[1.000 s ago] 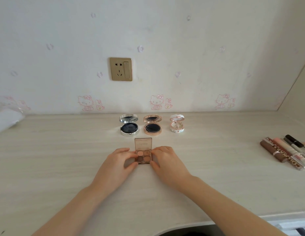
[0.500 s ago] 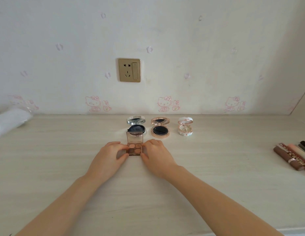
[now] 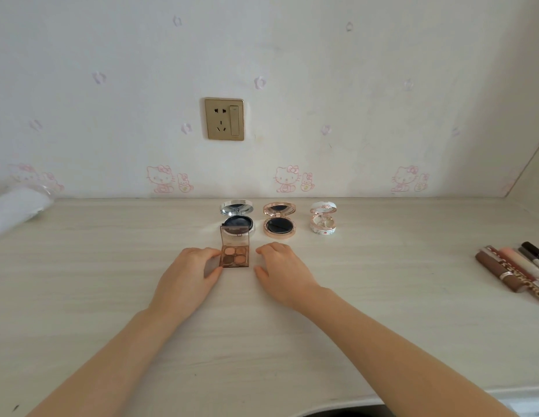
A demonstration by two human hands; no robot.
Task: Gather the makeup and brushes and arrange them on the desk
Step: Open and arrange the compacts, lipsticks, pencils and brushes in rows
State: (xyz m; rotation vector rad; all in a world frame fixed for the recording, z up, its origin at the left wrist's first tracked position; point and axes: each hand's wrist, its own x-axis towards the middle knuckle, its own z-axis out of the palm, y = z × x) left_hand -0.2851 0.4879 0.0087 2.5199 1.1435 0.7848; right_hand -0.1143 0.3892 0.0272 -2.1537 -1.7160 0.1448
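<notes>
While the pale wall (image 3: 367,85) with its pink cartoon-cat stickers is filling the upper half of the view, the light wood-grain desk (image 3: 96,290) is spreading across the lower half. Two bare forearms are reaching in from the near edge. The left hand (image 3: 188,276) is resting on the desk with its fingers loosely curved, forefinger and thumb tips touching the left edge of the eyeshadow palette without wrapping round it. The right hand (image 3: 285,273) is lying just to the right of the palette, apart from it, its fingers slack and gripping nothing. A white wrapped bundle (image 3: 17,209) is lying at the far left by the wall. A row of makeup tubes (image 3: 513,270) is lying side by side at the right edge, well apart from the hands. A gold wall socket (image 3: 224,118) is sitting above the desk's middle. Three open round compacts are standing in a line near the wall: a silver compact (image 3: 236,207), a rose-gold compact (image 3: 279,224) and a white compact (image 3: 323,219). The eyeshadow palette (image 3: 235,256) is sitting between the hands, just in front of the silver compact, its clear brown lid standing upright.
</notes>
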